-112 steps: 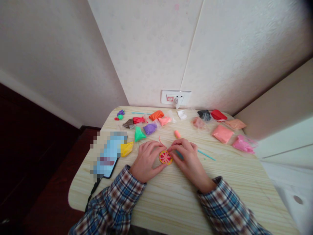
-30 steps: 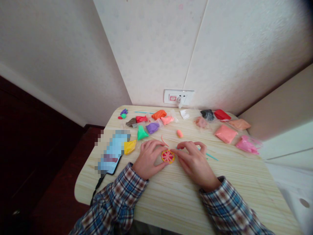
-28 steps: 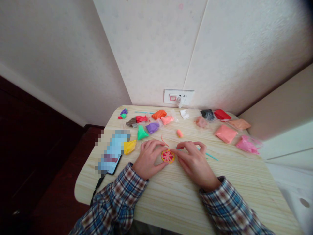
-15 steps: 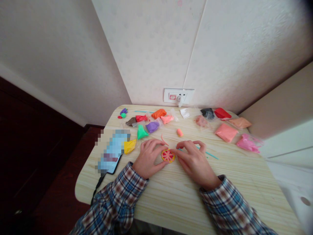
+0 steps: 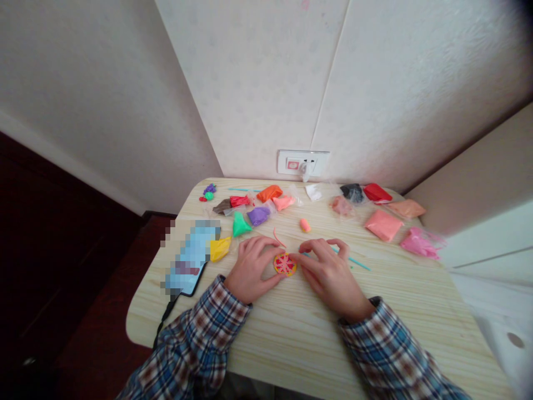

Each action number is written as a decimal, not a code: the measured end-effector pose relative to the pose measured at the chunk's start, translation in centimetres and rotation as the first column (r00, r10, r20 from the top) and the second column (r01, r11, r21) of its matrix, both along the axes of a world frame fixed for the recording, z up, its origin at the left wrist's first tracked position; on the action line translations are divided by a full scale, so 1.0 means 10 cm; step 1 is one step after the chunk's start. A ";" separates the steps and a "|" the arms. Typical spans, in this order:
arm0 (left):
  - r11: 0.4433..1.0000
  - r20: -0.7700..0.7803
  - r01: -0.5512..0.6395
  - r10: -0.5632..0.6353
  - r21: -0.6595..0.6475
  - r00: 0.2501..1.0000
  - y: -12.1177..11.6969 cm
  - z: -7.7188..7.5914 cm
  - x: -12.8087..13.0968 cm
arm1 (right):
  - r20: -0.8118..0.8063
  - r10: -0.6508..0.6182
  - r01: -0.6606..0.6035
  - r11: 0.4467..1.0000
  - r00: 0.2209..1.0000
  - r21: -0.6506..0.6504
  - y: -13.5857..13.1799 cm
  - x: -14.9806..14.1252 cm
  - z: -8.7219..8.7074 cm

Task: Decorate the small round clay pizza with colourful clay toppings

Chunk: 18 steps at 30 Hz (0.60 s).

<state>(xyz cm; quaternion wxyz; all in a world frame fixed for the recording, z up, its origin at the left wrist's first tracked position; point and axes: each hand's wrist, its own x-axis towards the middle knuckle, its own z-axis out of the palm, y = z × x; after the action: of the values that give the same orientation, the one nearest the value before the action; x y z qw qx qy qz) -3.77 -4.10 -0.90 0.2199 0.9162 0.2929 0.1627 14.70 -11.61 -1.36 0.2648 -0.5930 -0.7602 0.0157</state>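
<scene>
A small round clay disc (image 5: pixel 285 264), yellow-rimmed with red wedges, lies on the light wooden table (image 5: pixel 316 333). My left hand (image 5: pixel 251 268) curls round its left side, thumb and fingers touching the rim. My right hand (image 5: pixel 328 274) rests on the table to the right, its fingertips against the disc's right edge, other fingers bent. A thin pink clay strip (image 5: pixel 278 237) lies just behind the disc, and a teal stick (image 5: pixel 353 263) runs under my right hand.
Bags of coloured clay lie along the back: yellow (image 5: pixel 219 249), green (image 5: pixel 239 225), purple (image 5: pixel 258 215), orange (image 5: pixel 268 193), pink (image 5: pixel 382 224), magenta (image 5: pixel 418 244). A phone (image 5: pixel 187 261) with a cable lies left. A small orange lump (image 5: pixel 305 225) sits mid-table. A wall socket (image 5: pixel 302 163) is behind.
Both hands stay at the disc; my right fingers have shifted slightly along its edge. The view has drifted a little.
</scene>
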 end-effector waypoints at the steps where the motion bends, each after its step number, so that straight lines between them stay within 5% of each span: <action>1: 1.000 0.003 0.001 -0.001 0.001 1.000 0.00 0.00 0.00 | 0.001 0.000 0.000 1.000 1.000 0.004 0.00 0.00 0.00; 18: 1.000 0.005 -0.004 0.004 -0.001 1.000 0.00 0.01 0.00 | 0.020 0.005 -0.005 1.000 1.000 0.003 0.00 0.00 0.00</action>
<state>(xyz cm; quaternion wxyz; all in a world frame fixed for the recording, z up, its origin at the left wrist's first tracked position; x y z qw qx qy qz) -3.78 -4.09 -0.83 0.2206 0.9151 0.2942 0.1653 14.72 -11.59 -1.35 0.2580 -0.5909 -0.7643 0.0094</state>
